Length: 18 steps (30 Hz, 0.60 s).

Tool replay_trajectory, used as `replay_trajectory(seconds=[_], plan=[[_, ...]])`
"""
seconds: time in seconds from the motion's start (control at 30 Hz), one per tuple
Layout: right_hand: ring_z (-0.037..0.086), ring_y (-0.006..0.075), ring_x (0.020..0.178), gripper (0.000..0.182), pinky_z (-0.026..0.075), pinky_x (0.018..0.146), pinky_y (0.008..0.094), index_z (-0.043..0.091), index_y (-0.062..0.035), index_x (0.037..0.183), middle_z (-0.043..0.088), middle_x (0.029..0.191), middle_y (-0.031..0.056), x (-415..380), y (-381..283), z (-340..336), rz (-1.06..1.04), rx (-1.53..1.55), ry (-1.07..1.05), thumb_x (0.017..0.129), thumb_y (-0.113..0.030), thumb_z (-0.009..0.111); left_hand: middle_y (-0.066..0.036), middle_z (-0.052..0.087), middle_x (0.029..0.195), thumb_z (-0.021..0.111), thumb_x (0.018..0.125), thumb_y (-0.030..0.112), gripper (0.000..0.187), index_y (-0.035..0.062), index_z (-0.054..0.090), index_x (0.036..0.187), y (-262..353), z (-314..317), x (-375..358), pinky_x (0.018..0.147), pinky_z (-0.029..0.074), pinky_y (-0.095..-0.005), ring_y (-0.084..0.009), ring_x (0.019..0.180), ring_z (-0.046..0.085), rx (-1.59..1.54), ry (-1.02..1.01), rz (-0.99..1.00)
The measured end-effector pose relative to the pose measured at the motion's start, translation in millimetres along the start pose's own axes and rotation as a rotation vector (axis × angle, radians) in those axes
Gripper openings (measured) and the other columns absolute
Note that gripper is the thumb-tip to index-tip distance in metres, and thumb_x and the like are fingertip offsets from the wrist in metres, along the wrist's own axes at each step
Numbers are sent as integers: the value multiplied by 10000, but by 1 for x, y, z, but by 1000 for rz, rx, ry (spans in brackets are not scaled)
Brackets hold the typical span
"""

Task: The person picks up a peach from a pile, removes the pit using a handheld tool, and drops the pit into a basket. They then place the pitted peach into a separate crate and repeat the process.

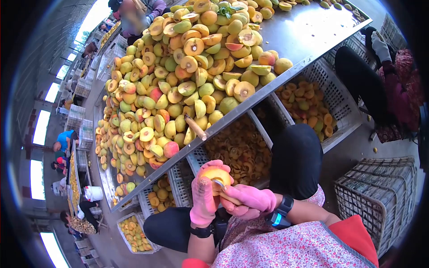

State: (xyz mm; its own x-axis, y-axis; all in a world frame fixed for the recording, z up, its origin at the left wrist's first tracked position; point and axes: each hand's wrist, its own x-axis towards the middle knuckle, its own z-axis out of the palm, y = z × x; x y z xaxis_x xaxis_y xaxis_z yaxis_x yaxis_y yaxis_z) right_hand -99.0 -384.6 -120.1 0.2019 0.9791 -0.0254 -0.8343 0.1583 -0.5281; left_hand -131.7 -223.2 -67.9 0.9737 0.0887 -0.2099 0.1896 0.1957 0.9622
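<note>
My left hand (203, 198), in a pink glove, is closed around a peach half (215, 173) held above my lap. My right hand (250, 201), also gloved in pink, grips a pitting knife (218, 182). Its curved metal blade is against the peach flesh, and the fingers hide most of its handle. Just beyond my hands, a large heap of halved peaches (154, 100) lies on a metal table. Another wooden handle (195, 127) sticks out of the heap over the table edge.
Below the metal table (286, 33) stand plastic crates; one (346, 118) contains peach halves, another peach pieces (241, 149). A woven crate (380, 196) is at the right. Nearby sits a co-worker in dark trousers (364, 82). More people work at tables farther left.
</note>
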Motion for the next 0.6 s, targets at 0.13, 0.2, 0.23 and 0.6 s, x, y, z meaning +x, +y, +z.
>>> replay_trajectory(seconds=[0.13, 0.2, 0.23, 0.6], plan=[[319, 64, 400, 504, 242, 370, 239, 490, -125, 865, 383, 590, -40, 2, -2, -1, 1, -93, 120, 1075, -566, 368, -119, 664, 1140, 667, 831, 735, 914, -24, 510, 1317, -17, 15, 3, 783, 583, -313, -195, 907, 695, -9, 194, 76], [300, 56, 392, 506, 224, 353, 232, 489, -107, 868, 383, 580, -41, -7, -18, -3, 163, -1, 71, 1087, -542, 351, -124, 668, 1123, 696, 833, 701, 879, -14, 519, 1312, -24, 10, 2, 796, 584, -321, -205, 903, 696, -3, 193, 90], [290, 52, 388, 507, 215, 345, 229, 488, -98, 870, 383, 576, -42, -9, -23, -5, 231, 44, 43, 1093, -530, 342, -131, 665, 1136, 728, 829, 666, 862, -12, 516, 1317, -19, 10, 0, 821, 584, -334, -215, 916, 695, -29, 125, 67], [307, 66, 410, 525, 247, 383, 240, 484, -135, 863, 375, 596, -39, 12, -5, -9, 102, -43, 107, 1069, -598, 348, -131, 658, 1157, 681, 875, 653, 818, 11, 497, 1349, -15, -6, 17, 821, 590, -349, -229, 939, 688, -177, 91, -69]])
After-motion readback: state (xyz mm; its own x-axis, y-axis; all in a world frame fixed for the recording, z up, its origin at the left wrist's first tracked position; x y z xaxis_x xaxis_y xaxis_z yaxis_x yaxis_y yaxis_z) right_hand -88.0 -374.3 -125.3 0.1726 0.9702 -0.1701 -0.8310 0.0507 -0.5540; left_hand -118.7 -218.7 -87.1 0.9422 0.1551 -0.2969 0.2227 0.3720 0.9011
